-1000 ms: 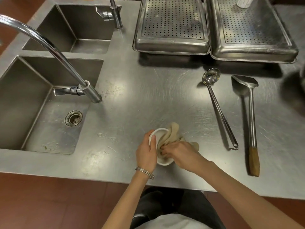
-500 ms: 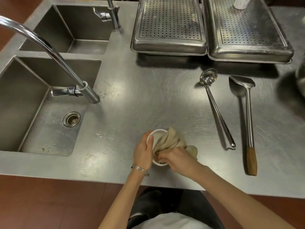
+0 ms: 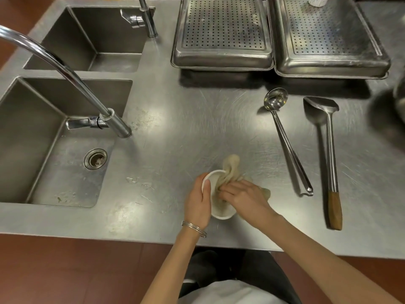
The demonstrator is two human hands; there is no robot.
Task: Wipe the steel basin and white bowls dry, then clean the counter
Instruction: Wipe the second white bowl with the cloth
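Bowl (image 3: 221, 215) in left grip (image 3: 198, 201), cloth (image 3: 230, 166) seemingly in right (image 3: 245, 196)

At 6 o'clock on the tabletop (image 3: 197, 128) sits the bowl (image 3: 221, 212) with the cloth (image 3: 230, 167) in it, the left hand (image 3: 198, 202) at its 9 o'clock side and the right hand (image 3: 245, 196) at its 3. The near sink (image 3: 32, 139) lies at 9 o'clock, the far sink (image 3: 98, 31) behind it at 11, the left tray (image 3: 221, 29) at 12 and the right tray (image 3: 328, 34) at 1. The ladle (image 3: 287, 141) lies at 3 o'clock, the spatula (image 3: 329, 150) just right of it.
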